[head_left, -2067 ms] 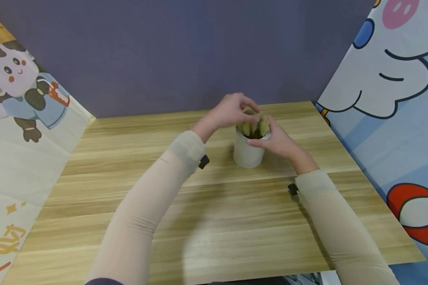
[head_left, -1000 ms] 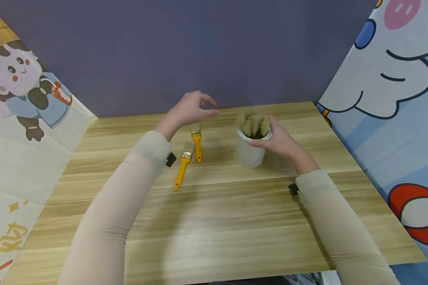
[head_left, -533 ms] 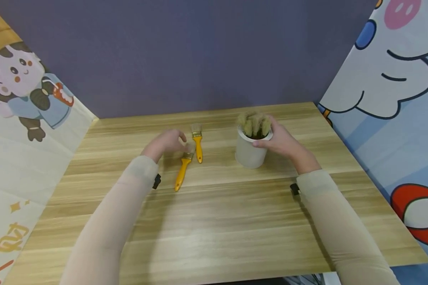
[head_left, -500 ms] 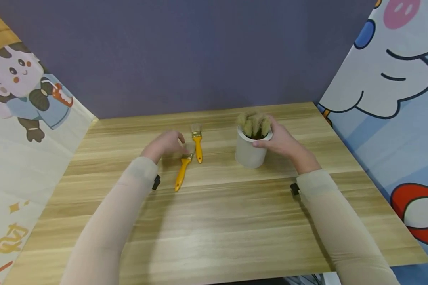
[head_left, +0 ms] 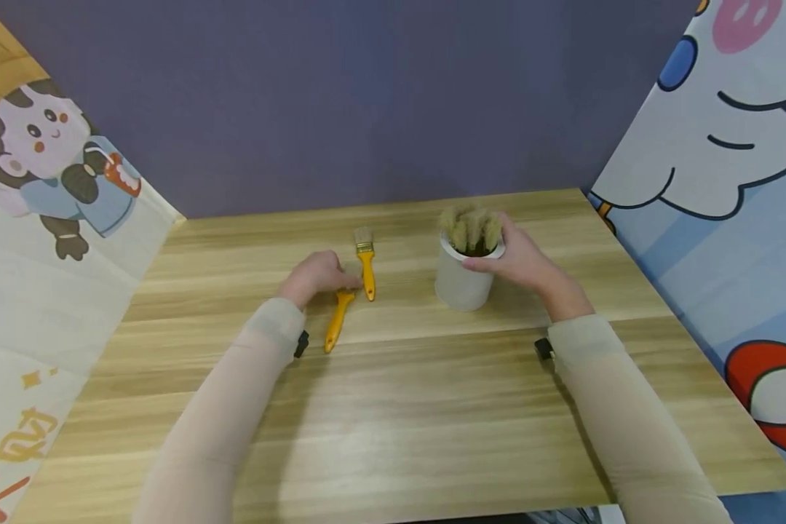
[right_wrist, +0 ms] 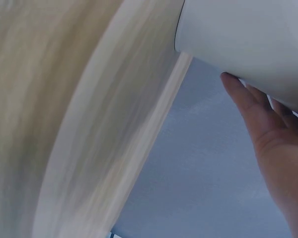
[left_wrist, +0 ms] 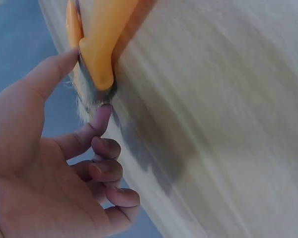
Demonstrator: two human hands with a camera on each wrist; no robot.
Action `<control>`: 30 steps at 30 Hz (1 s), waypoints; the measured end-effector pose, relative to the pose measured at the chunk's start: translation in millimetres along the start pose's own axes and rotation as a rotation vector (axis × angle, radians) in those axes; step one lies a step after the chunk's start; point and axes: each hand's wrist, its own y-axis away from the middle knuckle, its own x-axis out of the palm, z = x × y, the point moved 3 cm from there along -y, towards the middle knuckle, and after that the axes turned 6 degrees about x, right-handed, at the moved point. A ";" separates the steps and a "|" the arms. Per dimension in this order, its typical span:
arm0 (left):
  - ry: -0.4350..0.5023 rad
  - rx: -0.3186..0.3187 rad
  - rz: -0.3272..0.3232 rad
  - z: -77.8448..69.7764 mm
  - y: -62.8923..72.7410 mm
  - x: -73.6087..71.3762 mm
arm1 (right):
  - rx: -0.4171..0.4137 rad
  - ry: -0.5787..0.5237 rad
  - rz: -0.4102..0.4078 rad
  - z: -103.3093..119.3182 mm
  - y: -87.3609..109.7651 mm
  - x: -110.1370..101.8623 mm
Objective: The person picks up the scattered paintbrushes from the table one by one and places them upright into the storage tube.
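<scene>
My left hand (head_left: 321, 275) pinches a paintbrush (head_left: 338, 320) by its bristle end; its yellow handle points toward me. In the left wrist view, thumb and index finger sit on either side of the brush's metal band (left_wrist: 97, 87), the other fingers loosely curled. A second yellow-handled paintbrush (head_left: 367, 273) lies just right of it, bristles pointing away. My right hand (head_left: 520, 258) grips the rim of a white cylindrical pot (head_left: 460, 284), thumb at the near side. Fuzzy tan tufts (head_left: 468, 229) stand up in the pot; what they belong to is hidden.
The wood-grain table (head_left: 432, 407) runs back to a dark purple-grey wall (head_left: 367, 109). Cartoon-printed panels (head_left: 59, 160) flank it on both sides. The table's near edge lies at the bottom of the head view.
My left hand left the tan tufts, swung left, and lowered onto the nearer paintbrush, its fingers closing on the bristle end. Both brushes came into sight. The right hand stayed on the pot.
</scene>
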 end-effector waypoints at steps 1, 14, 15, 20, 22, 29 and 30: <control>-0.003 -0.011 -0.002 -0.2 -0.7 2.4 | 0.004 0.000 0.001 -0.9 0.8 0.7; -0.067 -0.107 -0.113 -1.5 -2.1 -1.5 | -0.026 -0.048 -0.005 -5.6 0.6 5.5; -0.050 -0.106 -0.116 -2.1 -1.4 -5.1 | -0.022 -0.049 -0.004 -5.6 0.2 5.1; 0.043 -0.075 -0.138 -9.7 2.8 -29.6 | -0.016 -0.055 0.005 -5.9 -1.2 3.6; 0.074 -0.044 -0.145 -14.7 4.7 -41.0 | -0.019 -0.058 0.009 -5.8 -1.5 3.5; 0.144 0.032 -0.298 -36.3 15.2 -70.3 | -0.035 -0.061 0.009 -5.1 -1.6 3.5; 0.153 0.031 -0.315 -39.5 17.8 -72.8 | -0.038 -0.059 0.008 -5.0 -1.7 3.5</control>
